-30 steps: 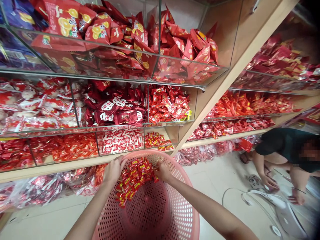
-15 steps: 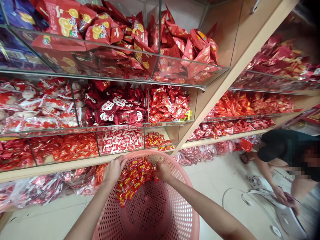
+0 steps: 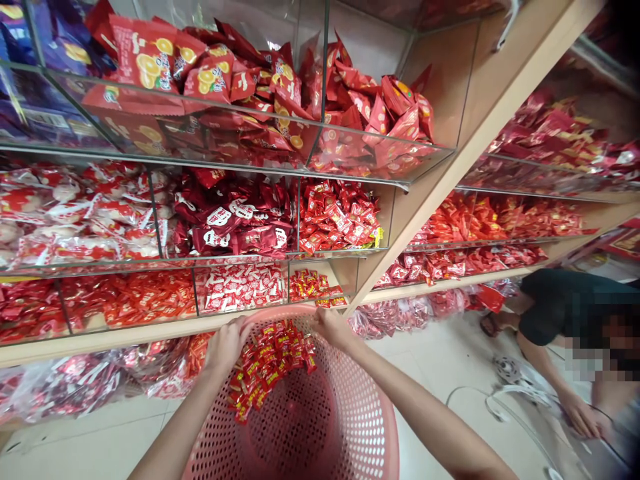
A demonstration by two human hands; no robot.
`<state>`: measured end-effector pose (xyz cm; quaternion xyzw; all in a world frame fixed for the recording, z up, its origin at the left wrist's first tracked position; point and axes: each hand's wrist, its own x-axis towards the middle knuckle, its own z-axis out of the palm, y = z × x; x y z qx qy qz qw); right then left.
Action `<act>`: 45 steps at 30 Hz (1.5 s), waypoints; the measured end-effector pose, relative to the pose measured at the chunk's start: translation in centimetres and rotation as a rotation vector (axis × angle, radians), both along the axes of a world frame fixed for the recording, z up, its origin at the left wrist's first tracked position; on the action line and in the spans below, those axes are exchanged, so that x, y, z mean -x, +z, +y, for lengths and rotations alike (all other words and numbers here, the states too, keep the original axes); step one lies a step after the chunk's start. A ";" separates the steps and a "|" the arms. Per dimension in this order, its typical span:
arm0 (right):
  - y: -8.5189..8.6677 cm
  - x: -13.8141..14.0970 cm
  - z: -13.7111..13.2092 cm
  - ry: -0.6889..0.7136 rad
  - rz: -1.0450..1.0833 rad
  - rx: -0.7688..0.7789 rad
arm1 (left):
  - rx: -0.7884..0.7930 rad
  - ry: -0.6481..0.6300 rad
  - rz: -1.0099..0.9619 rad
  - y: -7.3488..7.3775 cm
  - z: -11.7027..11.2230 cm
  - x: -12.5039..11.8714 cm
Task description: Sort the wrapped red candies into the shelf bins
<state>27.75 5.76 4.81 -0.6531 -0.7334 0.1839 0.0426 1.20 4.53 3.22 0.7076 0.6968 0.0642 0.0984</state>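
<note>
A pink perforated plastic basket [image 3: 367,427] stands tilted in front of me against the shelf. Small red-and-yellow wrapped candies [image 3: 273,360] lie piled on its far inner side, and its bottom is bare. My left hand [image 3: 226,345] grips the basket's far left rim, fingers curled over it. At the far right of the rim, beside the pile, is my right hand [image 3: 331,328]; its fingers are curled closed, and whatever they hold is hidden. Just beyond it, matching candies [image 3: 307,283] sit in a small glass-fronted compartment of the lowest shelf.
Glass-fronted shelves [image 3: 225,163] full of red-wrapped sweets rise ahead, split by a slanting wooden upright [image 3: 430,193]. Bagged goods [image 3: 75,383] lie beneath. On the right, a co-worker [image 3: 555,327] crouches near a white cable [image 3: 475,393] and a fan-like device on the tiled floor.
My right hand has risen slightly from the candies toward the basket's far rim. My left hand stays on the rim. The view has shifted a little, and the co-worker's hand has moved.
</note>
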 end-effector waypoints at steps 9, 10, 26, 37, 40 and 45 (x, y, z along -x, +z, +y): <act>4.3 -3.8 9.4 -0.050 -0.228 -0.001 | -0.029 -0.016 -0.027 -0.5 0.1 0.2; 3.9 -4.0 10.0 -0.038 -0.239 0.032 | -0.030 -0.014 -0.024 -0.5 0.1 0.2; 2.1 -3.9 11.7 -0.024 -0.303 0.182 | -0.024 -0.007 -0.046 -0.6 0.1 0.2; 3.5 -4.9 9.1 -0.100 -0.237 -0.038 | -0.019 0.003 -0.043 -0.3 0.0 0.1; 4.2 -5.3 7.7 -0.140 0.122 -0.124 | -0.028 -0.005 -0.033 -0.5 0.1 0.2; 4.2 -3.9 3.0 -0.155 1.207 0.138 | -0.050 -0.018 -0.033 -0.8 0.1 0.2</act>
